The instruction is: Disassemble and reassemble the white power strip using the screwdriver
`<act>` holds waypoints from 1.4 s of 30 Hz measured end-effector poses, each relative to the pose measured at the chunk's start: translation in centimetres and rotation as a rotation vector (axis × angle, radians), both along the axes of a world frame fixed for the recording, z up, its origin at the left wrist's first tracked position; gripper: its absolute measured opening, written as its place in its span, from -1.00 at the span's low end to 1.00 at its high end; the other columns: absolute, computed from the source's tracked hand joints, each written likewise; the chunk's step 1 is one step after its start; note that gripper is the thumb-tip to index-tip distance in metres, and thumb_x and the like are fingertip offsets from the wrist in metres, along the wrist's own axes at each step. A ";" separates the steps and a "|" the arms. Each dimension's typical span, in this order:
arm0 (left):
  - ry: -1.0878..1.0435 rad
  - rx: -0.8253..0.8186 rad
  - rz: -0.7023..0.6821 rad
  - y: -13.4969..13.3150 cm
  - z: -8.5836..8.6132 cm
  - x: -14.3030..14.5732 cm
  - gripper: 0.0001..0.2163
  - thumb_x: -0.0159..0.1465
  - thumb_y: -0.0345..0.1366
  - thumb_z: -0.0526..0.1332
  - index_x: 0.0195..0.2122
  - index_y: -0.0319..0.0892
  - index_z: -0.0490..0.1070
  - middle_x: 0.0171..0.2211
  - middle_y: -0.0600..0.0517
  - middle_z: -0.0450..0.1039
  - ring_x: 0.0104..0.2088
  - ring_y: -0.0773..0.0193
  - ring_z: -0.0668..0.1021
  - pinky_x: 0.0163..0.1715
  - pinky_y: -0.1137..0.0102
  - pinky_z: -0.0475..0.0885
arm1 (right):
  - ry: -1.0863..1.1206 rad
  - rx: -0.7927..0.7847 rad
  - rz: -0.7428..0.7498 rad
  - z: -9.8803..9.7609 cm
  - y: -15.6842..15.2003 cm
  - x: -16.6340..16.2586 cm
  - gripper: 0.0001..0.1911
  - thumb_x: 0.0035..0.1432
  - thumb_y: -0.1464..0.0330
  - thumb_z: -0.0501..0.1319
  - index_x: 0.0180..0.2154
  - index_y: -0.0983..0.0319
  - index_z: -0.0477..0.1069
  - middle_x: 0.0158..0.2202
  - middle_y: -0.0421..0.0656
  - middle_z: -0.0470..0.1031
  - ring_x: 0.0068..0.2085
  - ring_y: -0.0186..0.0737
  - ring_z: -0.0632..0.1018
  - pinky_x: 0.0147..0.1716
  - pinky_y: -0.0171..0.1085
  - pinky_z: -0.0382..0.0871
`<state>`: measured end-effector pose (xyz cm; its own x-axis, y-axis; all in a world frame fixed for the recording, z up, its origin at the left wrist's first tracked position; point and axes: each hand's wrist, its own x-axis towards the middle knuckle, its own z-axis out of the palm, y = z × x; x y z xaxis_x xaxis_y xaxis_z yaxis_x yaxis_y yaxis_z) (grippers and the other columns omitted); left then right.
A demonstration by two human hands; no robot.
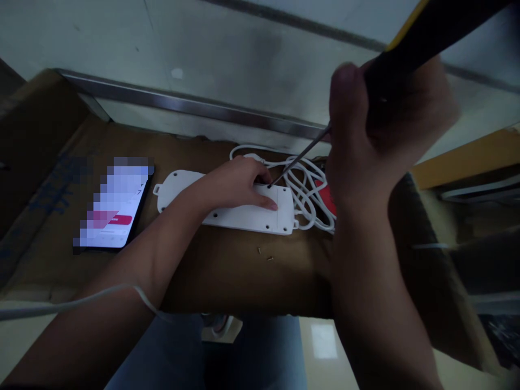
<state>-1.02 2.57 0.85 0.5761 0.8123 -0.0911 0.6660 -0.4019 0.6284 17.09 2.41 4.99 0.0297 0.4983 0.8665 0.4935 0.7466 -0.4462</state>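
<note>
A white power strip (239,215) lies face down on a sheet of brown cardboard (227,271), its screw holes showing. My left hand (239,183) rests on top of it, fingers curled and pressing it down. My right hand (385,124) is raised close to the camera, wrapped round the black and yellow handle of a screwdriver (410,38). The thin metal shaft (300,156) slants down to a screw hole near the strip's right end, beside my left fingers. The strip's white cable (309,184) lies coiled just to the right.
A phone (116,203) with a lit screen lies on the cardboard at the left. Two small screws (265,254) sit loose in front of the strip. A metal rail (195,105) and a pale wall run behind. A thin white cord (81,303) crosses my left forearm.
</note>
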 end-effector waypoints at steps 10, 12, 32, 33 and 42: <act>-0.007 0.002 0.002 0.0 -0.1 0.0 -0.51 0.10 0.00 0.52 -0.04 -0.21 0.64 -0.13 -0.06 0.64 -0.16 0.09 0.60 -0.14 0.32 0.40 | 0.000 -0.011 -0.012 0.1 -0.1 -0.2 -0.65 0.38 0.16 0.23 -0.36 0.22 0.23 -0.43 -0.26 0.12 -0.35 -0.48 0.27 -0.25 -0.30 0.12; 0.002 -0.004 0.002 0.0 0.0 0.0 -0.51 0.11 0.00 0.52 -0.03 -0.21 0.64 -0.12 -0.07 0.64 -0.16 0.09 0.60 -0.14 0.32 0.40 | 0.000 0.000 -0.005 0.0 0.0 -0.1 -0.63 0.38 0.15 0.24 -0.36 0.24 0.24 -0.43 -0.26 0.11 -0.35 -0.50 0.26 -0.26 -0.31 0.11; 0.027 -0.020 -0.002 0.0 0.0 -0.1 -0.48 0.15 0.01 0.50 0.03 -0.20 0.63 -0.07 -0.05 0.64 -0.12 0.10 0.60 -0.09 0.33 0.40 | -0.040 -0.021 -0.069 0.5 -0.7 -0.1 -0.64 0.40 0.17 0.21 -0.37 0.25 0.23 -0.41 -0.26 0.12 -0.32 -0.53 0.24 -0.23 -0.34 0.14; 0.024 -0.022 -0.001 0.0 0.0 -0.1 -0.49 0.15 0.01 0.50 0.03 -0.20 0.63 -0.06 -0.05 0.64 -0.12 0.11 0.60 -0.09 0.33 0.40 | -0.041 -0.021 -0.070 0.5 -0.7 -0.1 -0.64 0.40 0.18 0.20 -0.37 0.25 0.23 -0.41 -0.26 0.12 -0.31 -0.53 0.24 -0.22 -0.35 0.14; 0.035 -0.031 0.005 0.0 0.1 -0.1 -0.47 0.14 -0.01 0.51 0.05 -0.22 0.62 -0.03 -0.08 0.63 -0.11 0.09 0.60 -0.09 0.32 0.39 | -0.076 -0.006 -0.113 0.6 -1.0 -0.2 -0.60 0.43 0.17 0.18 -0.38 0.28 0.22 -0.40 -0.26 0.12 -0.30 -0.58 0.22 -0.21 -0.38 0.15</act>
